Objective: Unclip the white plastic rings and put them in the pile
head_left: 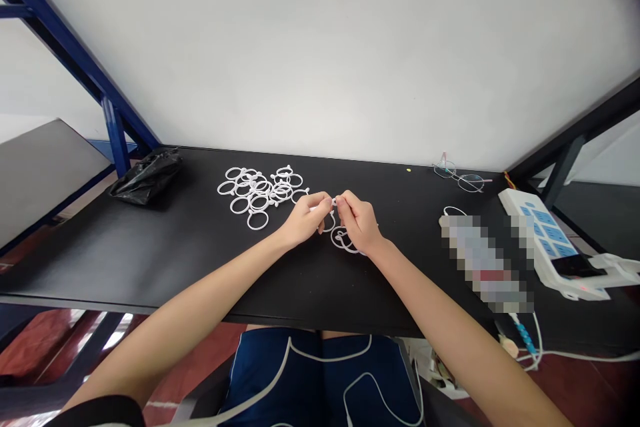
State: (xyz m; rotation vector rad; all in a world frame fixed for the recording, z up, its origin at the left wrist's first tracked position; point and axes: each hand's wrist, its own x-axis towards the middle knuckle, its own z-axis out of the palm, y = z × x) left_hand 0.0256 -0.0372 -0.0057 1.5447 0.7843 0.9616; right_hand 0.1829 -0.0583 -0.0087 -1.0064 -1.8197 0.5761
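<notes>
My left hand [306, 219] and my right hand [361, 221] meet over the middle of the table, fingers closed in a pinch. Between the fingertips shows the small end of a white ring [335, 201], mostly covered by the fingers. Just below and partly behind my right hand lie a few more white rings [340, 238], some overlapping. To the left of my left hand, a loose pile of several thin white rings [260, 188] with small knobs is spread on the black tabletop [200, 260]. One ring [257, 220] lies at the pile's near edge.
A crumpled black plastic bag [147, 177] is at the far left. Eyeglasses [459, 175] lie at the back right. A white power strip [545, 233] with blue sockets and a blurred-out object [485, 263] with a cable are on the right. A white wall [330, 53] stands behind.
</notes>
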